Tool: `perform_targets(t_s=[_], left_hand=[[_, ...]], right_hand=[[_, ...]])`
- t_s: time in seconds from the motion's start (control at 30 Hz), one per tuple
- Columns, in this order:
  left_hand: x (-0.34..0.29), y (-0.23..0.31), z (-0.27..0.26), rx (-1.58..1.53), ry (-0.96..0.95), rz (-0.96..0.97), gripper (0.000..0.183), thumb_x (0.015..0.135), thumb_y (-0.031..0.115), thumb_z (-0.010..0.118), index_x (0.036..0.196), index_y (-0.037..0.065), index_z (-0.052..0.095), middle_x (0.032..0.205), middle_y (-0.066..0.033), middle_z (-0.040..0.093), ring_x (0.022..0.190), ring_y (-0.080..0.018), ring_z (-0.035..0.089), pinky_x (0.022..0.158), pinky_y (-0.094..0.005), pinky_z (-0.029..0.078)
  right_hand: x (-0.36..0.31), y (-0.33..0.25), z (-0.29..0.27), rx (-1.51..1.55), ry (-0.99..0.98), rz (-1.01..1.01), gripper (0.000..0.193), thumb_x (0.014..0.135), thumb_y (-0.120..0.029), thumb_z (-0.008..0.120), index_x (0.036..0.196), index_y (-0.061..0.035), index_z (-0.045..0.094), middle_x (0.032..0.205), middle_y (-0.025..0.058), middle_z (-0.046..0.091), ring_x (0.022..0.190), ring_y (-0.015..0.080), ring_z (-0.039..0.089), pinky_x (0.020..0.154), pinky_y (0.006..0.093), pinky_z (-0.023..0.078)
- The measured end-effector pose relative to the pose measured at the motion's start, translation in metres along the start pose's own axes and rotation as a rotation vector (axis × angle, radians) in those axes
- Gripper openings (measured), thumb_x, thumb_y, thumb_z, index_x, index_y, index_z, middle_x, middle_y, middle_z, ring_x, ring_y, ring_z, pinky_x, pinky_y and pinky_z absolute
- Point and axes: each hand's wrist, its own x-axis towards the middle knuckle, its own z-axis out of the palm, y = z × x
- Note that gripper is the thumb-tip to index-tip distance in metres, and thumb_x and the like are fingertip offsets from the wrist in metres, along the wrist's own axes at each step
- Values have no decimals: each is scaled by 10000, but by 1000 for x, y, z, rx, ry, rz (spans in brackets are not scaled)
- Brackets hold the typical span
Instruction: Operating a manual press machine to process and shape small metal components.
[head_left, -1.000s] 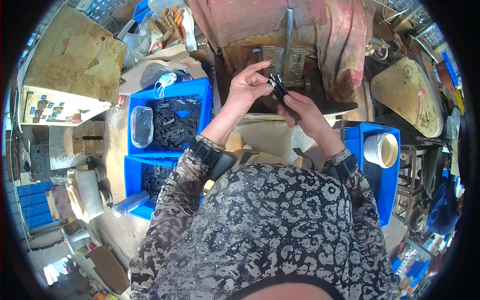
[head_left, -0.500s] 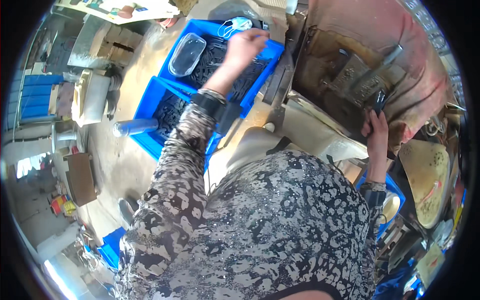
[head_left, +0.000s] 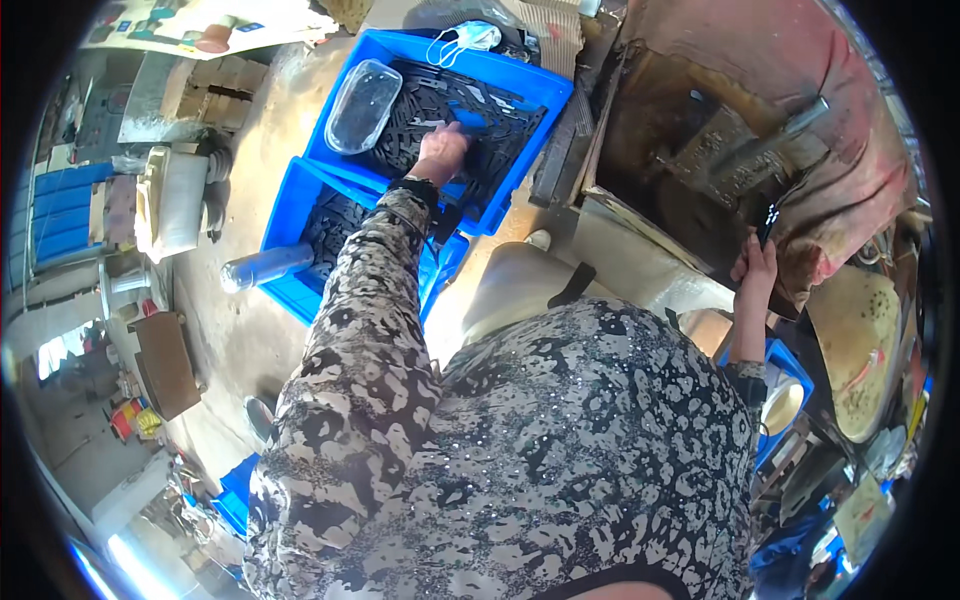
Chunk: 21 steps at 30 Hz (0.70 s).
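Note:
My left hand point(head_left: 443, 153) is down in the far blue bin point(head_left: 323, 125), over a heap of dark, flat, narrow pieces point(head_left: 415, 108). Its fingers curl downward among them, and their tips are hard to make out. Off to the right, my right hand point(head_left: 755, 263) is closed around a slender, dark, glossy object point(head_left: 768, 226) that points up and away; its exact kind is unclear. That object stands at the near right side of a dirty, open-topped box point(head_left: 610, 215). Inside the box sit a wet, speckled metal block point(head_left: 715, 150) and a metal cylinder point(head_left: 806, 117).
A clear plastic tub point(head_left: 363, 108) lies in the far bin, and a face mask point(head_left: 472, 38) hangs on its rim. The nearer blue bin point(head_left: 285, 215) holds similar pieces and a shiny cylinder point(head_left: 267, 264). A stained reddish cloth point(head_left: 855, 150) drapes over the box's right side.
My left hand has moved down and nearer, from above the bin's far right part to the dark pieces. My right hand stays nearly in place, still gripping the slender object.

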Motion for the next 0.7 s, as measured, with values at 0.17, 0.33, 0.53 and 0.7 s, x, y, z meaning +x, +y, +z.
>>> perform_targets(t_s=[0.17,0.33,0.53,0.7], left_hand=[[6,-3,6,97,6,132,250,868,161,528,1093,202,631,1075,-93,544,1074,-312,549,823,-425,498],[3,-20,-3,138,103,292,271,877,142,521,1136,180,591,1051,-96,597,986,-299,600,764,-428,517],[-5,-17,-19,-899,361,-156,158,925,225,539,1023,104,562,786,-151,650,687,-294,647,601,-420,489],[-8,14,-69,-1519,294,-253,210,956,214,540,1119,89,586,680,39,526,549,-32,433,461,-184,302]], right_hand=[[-5,-1,0,-15,46,4,159,964,-162,518,1098,-82,548,707,-58,421,511,22,340,433,193,260],[-6,-6,3,31,64,46,176,957,-155,529,1114,-78,552,703,-55,426,506,28,342,435,198,265],[-3,-15,-9,189,-61,88,200,925,-131,575,1107,-47,566,719,-7,499,523,68,415,460,231,335],[3,-7,-12,203,-134,-10,189,916,-101,587,1081,-11,574,768,52,595,586,121,536,530,272,465]])
